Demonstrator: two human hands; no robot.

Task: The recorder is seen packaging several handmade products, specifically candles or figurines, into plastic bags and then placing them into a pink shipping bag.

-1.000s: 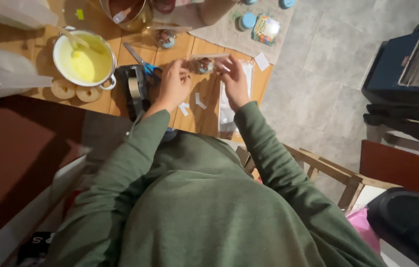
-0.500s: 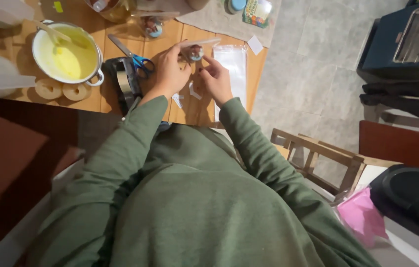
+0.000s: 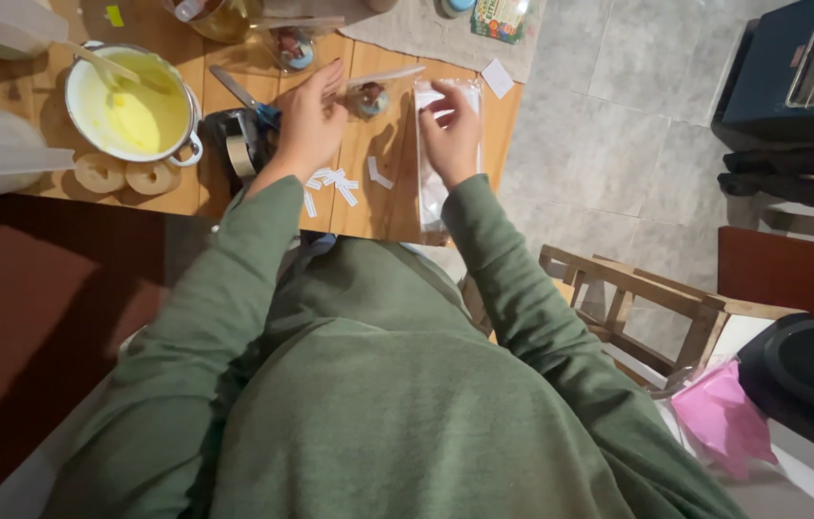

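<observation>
The wooden table ends just right of the right hand — its right edge runs under the stack of clear bags, and past it is open grey tile floor; the near edge lies just below both wrists, against the green sweatshirt. The right hand rests on the top of the clear bags, fingers loosely curled on the plastic, not gripping anything that can be made out. Between the two hands, a little ahead of them, lies a small wrapped treat on a stick, free of both hands. The left hand hangs with fingers spread and slightly bent, empty, over the blue-handled scissors, with a black tape dispenser touching or just to its left. Below that hand small white paper slips are scattered on the wood. Further left a white pot of yellow batter crowds the table — two ring-shaped doughnuts lie at its near side.
</observation>
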